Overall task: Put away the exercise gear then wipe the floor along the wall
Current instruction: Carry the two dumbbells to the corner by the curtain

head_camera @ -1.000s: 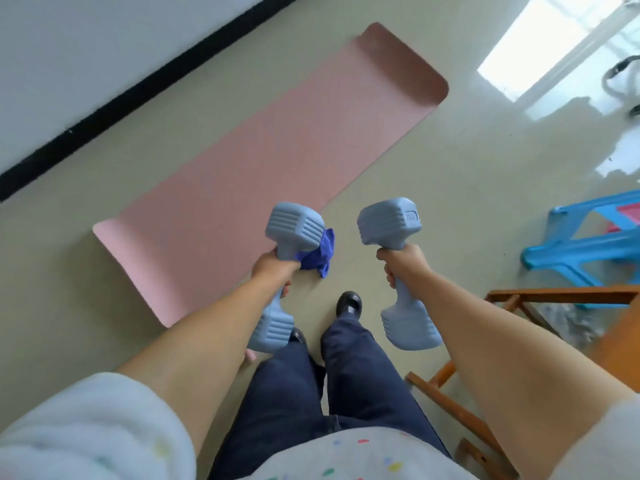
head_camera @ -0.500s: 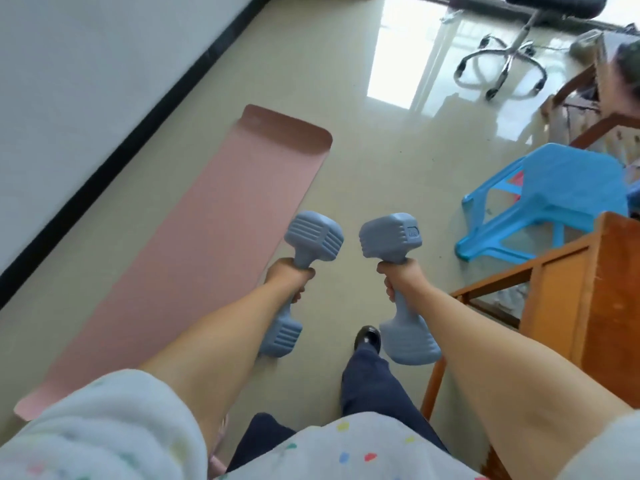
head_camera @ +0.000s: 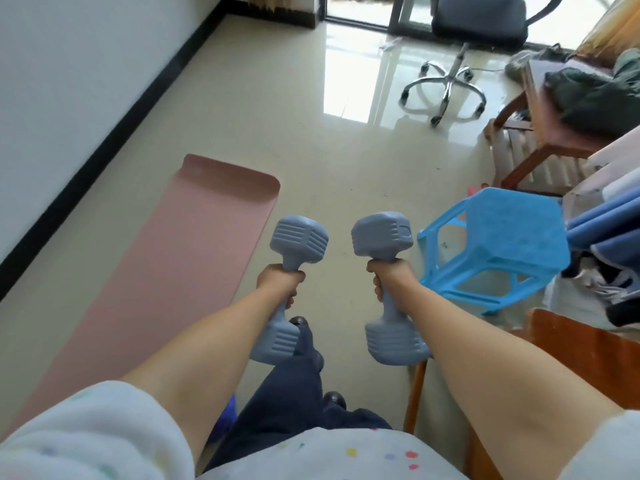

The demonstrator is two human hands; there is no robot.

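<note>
My left hand [head_camera: 280,283] grips the handle of a grey-blue dumbbell [head_camera: 300,238], held upright in front of me. My right hand [head_camera: 390,276] grips a second grey-blue dumbbell [head_camera: 381,237] the same way, a short gap to the right of the first. A pink exercise mat [head_camera: 166,271] lies flat on the beige floor to my left, running alongside the white wall with its black skirting [head_camera: 114,129]. A scrap of blue cloth [head_camera: 227,419] shows on the floor beneath my left forearm, mostly hidden.
A light blue plastic stool [head_camera: 498,251] lies tipped on its side just right of the dumbbells. A wooden table edge [head_camera: 568,344] is at my right. Farther off stand an office chair [head_camera: 446,77] and a wooden chair [head_camera: 540,133] with dark clothes.
The view has swung up and to the right, so the mat now sits farther left and more of the room shows. Both hands keep holding their dumbbells, now slightly wider apart.
</note>
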